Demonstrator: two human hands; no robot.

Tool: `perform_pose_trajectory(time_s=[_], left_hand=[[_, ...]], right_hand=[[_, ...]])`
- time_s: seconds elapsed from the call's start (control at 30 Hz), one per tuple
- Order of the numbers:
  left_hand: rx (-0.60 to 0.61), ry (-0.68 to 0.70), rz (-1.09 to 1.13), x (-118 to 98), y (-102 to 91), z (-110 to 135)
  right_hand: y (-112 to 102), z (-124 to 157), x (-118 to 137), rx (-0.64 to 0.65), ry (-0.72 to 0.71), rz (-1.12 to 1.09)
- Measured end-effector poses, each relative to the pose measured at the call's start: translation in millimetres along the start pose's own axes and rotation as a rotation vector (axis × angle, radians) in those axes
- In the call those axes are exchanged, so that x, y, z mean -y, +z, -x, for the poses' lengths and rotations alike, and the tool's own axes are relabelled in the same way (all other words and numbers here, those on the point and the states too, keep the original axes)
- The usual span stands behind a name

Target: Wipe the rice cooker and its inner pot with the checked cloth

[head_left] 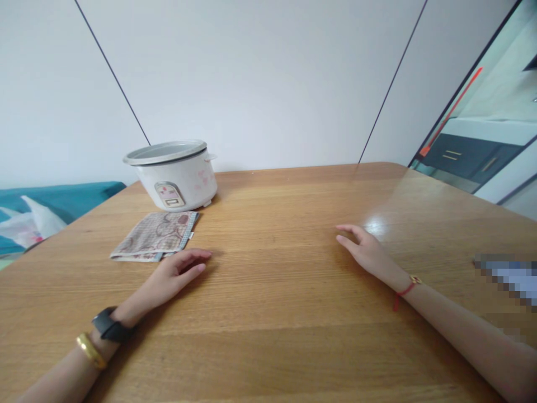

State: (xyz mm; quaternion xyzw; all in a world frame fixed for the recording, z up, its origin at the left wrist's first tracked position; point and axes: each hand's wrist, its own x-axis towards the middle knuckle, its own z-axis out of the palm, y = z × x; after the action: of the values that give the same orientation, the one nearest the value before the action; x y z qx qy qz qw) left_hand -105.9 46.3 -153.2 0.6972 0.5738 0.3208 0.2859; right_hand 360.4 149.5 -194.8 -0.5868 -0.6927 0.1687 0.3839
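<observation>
My left hand (178,273) rests on the wooden table (285,313) with its fingers stretched out, holding nothing. Its fingertips lie just below and to the right of a folded patterned cloth (156,236). Behind the cloth stands a white rice cooker (174,174) with a grey rim and no lid. My right hand (366,250) lies flat on the table at the right, fingers extended toward the middle, also holding nothing. The left wrist carries a black watch and a gold bangle; the right wrist has a red string.
A white wall runs behind the table's far edge. At the left is a teal surface (71,198) with a plastic bag (29,224). A blurred patch (509,277) sits at the table's right edge. Dark cabinets (465,159) show at the far right.
</observation>
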Motion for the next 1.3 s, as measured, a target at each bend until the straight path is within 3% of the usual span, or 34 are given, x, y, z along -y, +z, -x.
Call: perform_pose_trajectory(time_s=[1.3], left_hand=[[0.003,-0.038,-0.072,-0.4,-0.5,-2.6]], right_hand=[[-0.6,0.3,2.0,-0.025,-0.033,-0.001]])
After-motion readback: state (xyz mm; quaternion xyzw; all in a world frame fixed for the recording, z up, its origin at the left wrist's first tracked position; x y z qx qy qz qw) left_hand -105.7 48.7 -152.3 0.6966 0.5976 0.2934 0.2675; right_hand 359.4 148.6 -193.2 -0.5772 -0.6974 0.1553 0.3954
